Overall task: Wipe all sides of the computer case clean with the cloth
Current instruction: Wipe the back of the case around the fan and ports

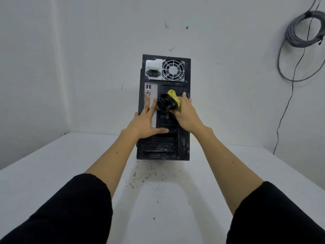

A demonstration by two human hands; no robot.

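Yellow soft cloth (174,99): right hand (184,113) grips it, rubbing the black metal computer case (182,143) back.
Left hand (146,122): flat, fingers straight, steadying.
Next: probably turn case.

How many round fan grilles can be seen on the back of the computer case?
1. The fan grille is at the top right of the computer case rear panel, beside the power socket. The hands and cloth may hide more.

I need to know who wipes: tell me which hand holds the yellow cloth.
The right hand grips the yellow cloth; the left hand lies flat, fingers straight.
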